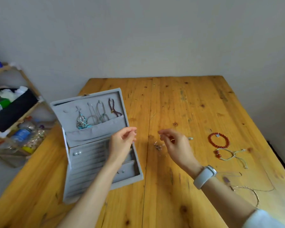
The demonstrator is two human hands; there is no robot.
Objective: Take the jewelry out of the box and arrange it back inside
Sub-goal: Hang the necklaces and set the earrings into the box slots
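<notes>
A grey velvet jewelry box [82, 163] lies open on the left of the wooden table [179, 104]. Its raised lid [89, 112] has necklaces, earrings and a dark bead bracelet hung on hooks. Small pearl studs [77, 153] sit in the ring rows. My left hand [122, 142] hovers over the box's right edge, fingertips pinched together on something tiny I cannot make out. My right hand [174, 142] is raised just right of it, fingers curled and pinching a small item too. A little cluster of earrings [158, 146] lies on the table between my hands.
A red bead bracelet [218, 140], a cord bracelet with red beads [229, 154] and thin chain necklaces [247, 190] lie on the right of the table. A wooden shelf with clutter and bottles [15, 112] stands at the left, off the table.
</notes>
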